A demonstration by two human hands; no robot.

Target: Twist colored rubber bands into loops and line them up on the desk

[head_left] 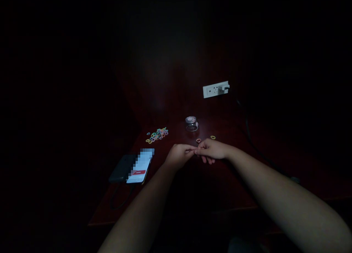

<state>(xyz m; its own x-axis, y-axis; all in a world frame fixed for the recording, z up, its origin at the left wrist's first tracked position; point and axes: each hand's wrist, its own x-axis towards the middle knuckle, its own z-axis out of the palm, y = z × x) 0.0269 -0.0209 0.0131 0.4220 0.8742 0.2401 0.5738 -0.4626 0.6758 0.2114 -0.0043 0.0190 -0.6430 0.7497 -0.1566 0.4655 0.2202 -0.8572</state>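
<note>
Over the dark red table, my left hand (180, 154) and my right hand (213, 149) meet at the fingertips. Both have thumb and fingers pinched together; anything between them is too small or hidden to name. Just beyond my right hand lie a pink band (198, 140) and a yellow band (213, 137). A clear round jar (191, 124) with a patterned lid stands behind them. Further left is a loose pile of several coloured bands (158, 135).
A phone with a lit screen (140, 168) lies at the left beside a dark flat object (122, 168) with a cable. The table's front edge (214, 211) runs below my hands. A white socket strip (216, 90) with a plug is on the back wall.
</note>
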